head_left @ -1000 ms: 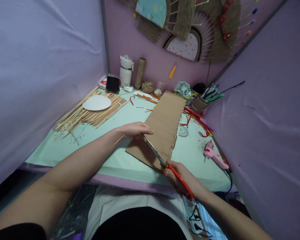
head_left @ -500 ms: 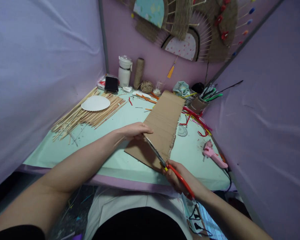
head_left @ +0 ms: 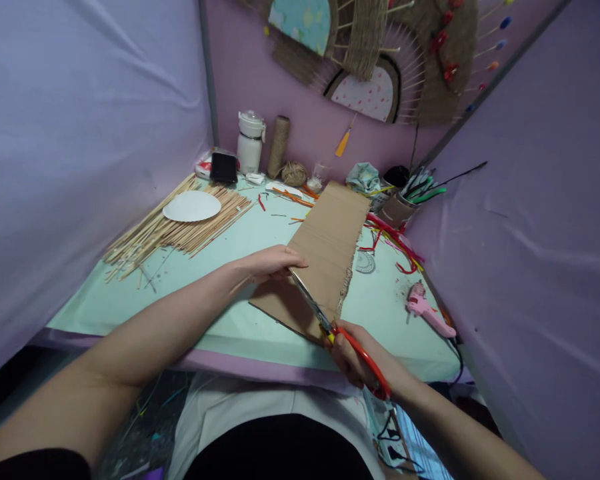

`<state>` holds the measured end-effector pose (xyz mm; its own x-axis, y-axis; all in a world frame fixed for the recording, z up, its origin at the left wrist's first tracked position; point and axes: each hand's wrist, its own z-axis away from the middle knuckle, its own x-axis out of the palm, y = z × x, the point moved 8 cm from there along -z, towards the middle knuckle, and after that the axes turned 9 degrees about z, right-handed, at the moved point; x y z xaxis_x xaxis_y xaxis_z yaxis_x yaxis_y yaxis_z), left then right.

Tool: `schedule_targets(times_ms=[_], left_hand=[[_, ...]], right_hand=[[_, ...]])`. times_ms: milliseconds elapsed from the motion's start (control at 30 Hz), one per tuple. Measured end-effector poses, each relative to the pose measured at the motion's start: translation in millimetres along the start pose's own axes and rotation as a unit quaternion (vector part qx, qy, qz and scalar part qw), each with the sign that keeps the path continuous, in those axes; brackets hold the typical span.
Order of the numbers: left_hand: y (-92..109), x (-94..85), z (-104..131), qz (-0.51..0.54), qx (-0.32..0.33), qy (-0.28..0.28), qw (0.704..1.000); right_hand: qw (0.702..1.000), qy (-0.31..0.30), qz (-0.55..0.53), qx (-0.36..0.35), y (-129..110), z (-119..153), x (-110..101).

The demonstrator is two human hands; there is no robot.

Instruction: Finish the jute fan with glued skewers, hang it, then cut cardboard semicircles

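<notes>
A long piece of brown cardboard (head_left: pixel 326 230) slants across the table, its right edge ragged and its near end by the table's front edge. My left hand (head_left: pixel 275 261) grips the cardboard's left side, thumb on top and the other fingers hidden beneath. In my right hand (head_left: pixel 353 353) is a pair of scissors (head_left: pixel 310 303) with red handles and a bit of yellow near the pivot. The blades lie over the cardboard and point up-left, their tips close to my left thumb. Whether the blades have cardboard between them I cannot tell.
Thin wooden sticks (head_left: pixel 205 230) lie at the left under a white paper disc (head_left: pixel 192 207). A pink glue gun (head_left: pixel 427 310) and a clear protractor (head_left: pixel 365 262) are at the right. Along the back stand a white bottle (head_left: pixel 251 143), a twine spool (head_left: pixel 279 147) and a pen holder (head_left: pixel 398 208).
Almost nothing differs. Both hands, the scissors and the cardboard keep nearly the same places, and the whole view has shifted very slightly.
</notes>
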<state>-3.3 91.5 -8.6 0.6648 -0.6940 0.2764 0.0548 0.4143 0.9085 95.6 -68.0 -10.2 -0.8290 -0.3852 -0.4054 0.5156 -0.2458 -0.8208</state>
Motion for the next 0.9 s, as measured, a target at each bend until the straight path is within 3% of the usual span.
schedule_targets(times_ms=[433, 633, 767, 900], left_hand=[[1, 0.8, 1, -0.030, -0.004, -0.022, 0.999], [-5, 1.7, -2, -0.010, -0.020, -0.027, 0.999], [1, -10.5, -6, 0.068, 0.002, 0.016, 0.998], [17, -27.9, -7, 0.152, 0.093, 0.084, 0.980]], right_hand=[[1.000, 0.001, 0.028, -0.004, -5, 0, -1], [0.998, 0.010, 0.038, 0.045, 7, -4, -1], [0.997, 0.008, 0.060, 0.047, 10, -4, -3], [0.999, 0.027, 0.035, -0.003, 2, -2, -13]])
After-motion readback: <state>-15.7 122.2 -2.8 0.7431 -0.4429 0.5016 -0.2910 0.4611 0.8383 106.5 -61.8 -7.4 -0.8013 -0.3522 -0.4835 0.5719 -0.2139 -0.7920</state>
